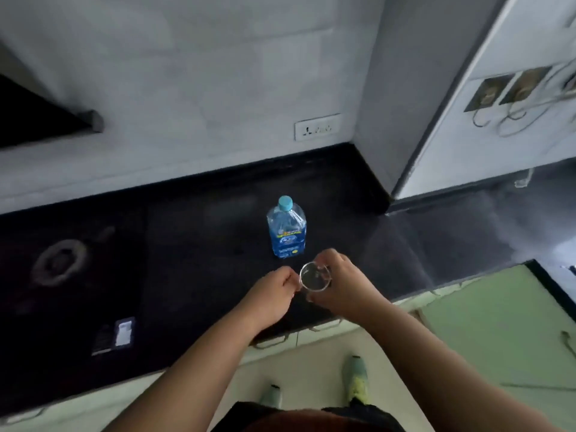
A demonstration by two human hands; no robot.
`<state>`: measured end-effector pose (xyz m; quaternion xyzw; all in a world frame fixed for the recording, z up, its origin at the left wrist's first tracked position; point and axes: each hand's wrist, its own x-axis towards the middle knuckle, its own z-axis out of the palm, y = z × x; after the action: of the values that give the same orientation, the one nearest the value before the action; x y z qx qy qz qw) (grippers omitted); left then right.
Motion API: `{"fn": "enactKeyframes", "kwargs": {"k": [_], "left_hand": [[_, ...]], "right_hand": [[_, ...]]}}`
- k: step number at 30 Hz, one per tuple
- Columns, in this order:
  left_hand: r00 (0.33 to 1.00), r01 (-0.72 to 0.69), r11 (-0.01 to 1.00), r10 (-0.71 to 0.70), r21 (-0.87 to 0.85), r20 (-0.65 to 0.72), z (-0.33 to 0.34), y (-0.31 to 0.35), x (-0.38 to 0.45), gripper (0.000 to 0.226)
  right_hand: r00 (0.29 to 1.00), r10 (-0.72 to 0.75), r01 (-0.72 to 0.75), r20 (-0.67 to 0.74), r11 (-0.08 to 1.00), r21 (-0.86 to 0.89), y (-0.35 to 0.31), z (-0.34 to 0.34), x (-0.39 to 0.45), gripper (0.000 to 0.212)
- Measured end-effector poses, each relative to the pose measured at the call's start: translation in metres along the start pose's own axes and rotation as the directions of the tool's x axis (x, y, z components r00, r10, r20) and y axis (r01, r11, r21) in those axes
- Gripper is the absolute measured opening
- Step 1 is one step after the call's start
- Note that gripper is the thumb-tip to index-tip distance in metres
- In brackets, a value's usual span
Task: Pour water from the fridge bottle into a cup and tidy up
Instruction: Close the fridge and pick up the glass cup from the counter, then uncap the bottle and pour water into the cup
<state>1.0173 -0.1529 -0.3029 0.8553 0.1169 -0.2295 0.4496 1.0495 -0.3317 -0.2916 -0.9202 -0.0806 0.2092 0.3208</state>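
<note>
A dark table (193,244) runs along a pale wall (187,73), with a gas burner (59,261) at its left and a small packet (115,335) near the front edge. On the wall sits a socket (318,126). A capped bottle (286,232) with a blue label stands upright mid-table. Just in front of it, the right hand (343,282) grips a clear cup (314,276) with curled fingers. The left hand (271,294), fingers curled, touches the cup's left rim; whether it pinches it I cannot tell.
</note>
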Motion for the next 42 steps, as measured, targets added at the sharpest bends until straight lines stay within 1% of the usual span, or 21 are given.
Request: {"fn": "enactKeyframes", "kwargs": {"k": [3,6,8,12,16,20,23,25,29,33,34,37,39,40,42], "left_hand": [[0.991,0.065,0.998,-0.067,-0.019,-0.115,0.007,-0.001,0.017,0.028],[0.972,0.131,0.987,-0.147,-0.095,-0.182,0.018,-0.005,0.037,0.026],[0.953,0.187,0.967,-0.221,-0.173,-0.208,0.025,-0.010,0.052,0.024],[0.899,0.254,0.909,-0.347,-0.330,-0.267,0.041,-0.024,0.081,0.006],[0.862,0.330,0.879,-0.430,-0.345,-0.270,0.058,-0.039,0.111,0.010],[0.849,0.366,0.874,-0.454,-0.320,-0.270,0.060,-0.050,0.123,0.013],[0.845,0.381,0.869,-0.466,-0.317,-0.262,0.056,-0.054,0.128,0.011],[0.846,0.408,0.868,-0.476,-0.281,-0.242,0.053,-0.054,0.131,0.006],[0.847,0.423,0.874,-0.475,-0.238,-0.238,0.054,-0.056,0.134,0.008],[0.851,0.427,0.880,-0.469,-0.207,-0.238,0.051,-0.058,0.134,0.010],[0.853,0.426,0.882,-0.466,-0.202,-0.235,0.050,-0.058,0.133,0.011],[0.864,0.412,0.899,-0.438,-0.151,-0.247,0.044,-0.061,0.131,0.016],[0.876,0.406,0.907,-0.420,-0.109,-0.236,0.038,-0.063,0.129,0.021],[0.881,0.401,0.910,-0.415,-0.103,-0.226,0.034,-0.062,0.128,0.026],[0.886,0.370,0.919,-0.393,-0.136,-0.247,0.024,-0.058,0.126,0.042]], "right_hand": [[0.993,-0.067,0.072,0.097,0.996,-0.044,0.011,-0.002,0.037,0.071],[0.981,-0.109,0.121,0.158,0.990,-0.074,0.023,0.003,0.073,0.076],[0.976,-0.112,0.126,0.187,0.990,-0.066,0.032,0.009,0.093,0.075],[0.969,-0.100,0.128,0.226,0.985,-0.112,0.045,0.027,0.120,0.070],[0.971,-0.064,0.101,0.231,0.983,-0.155,0.057,0.048,0.136,0.068],[0.973,-0.026,0.062,0.230,0.987,-0.151,0.062,0.058,0.146,0.067],[0.969,-0.005,0.041,0.247,0.989,-0.144,0.061,0.063,0.152,0.063],[0.966,0.020,0.016,0.256,0.990,-0.139,0.059,0.064,0.154,0.062],[0.960,0.049,-0.017,0.274,0.993,-0.119,0.058,0.067,0.153,0.062],[0.961,0.086,-0.066,0.264,0.994,-0.083,0.062,0.067,0.155,0.049],[0.959,0.099,-0.087,0.265,0.995,-0.055,0.062,0.066,0.155,0.052],[0.954,0.126,-0.137,0.273,0.990,0.024,0.061,0.054,0.149,0.068],[0.956,0.133,-0.151,0.263,0.987,0.049,0.060,0.041,0.145,0.068],[0.963,0.129,-0.149,0.237,0.986,0.069,0.059,0.034,0.142,0.066],[0.980,0.109,-0.128,0.168,0.986,0.103,0.050,0.018,0.139,0.059]]}}
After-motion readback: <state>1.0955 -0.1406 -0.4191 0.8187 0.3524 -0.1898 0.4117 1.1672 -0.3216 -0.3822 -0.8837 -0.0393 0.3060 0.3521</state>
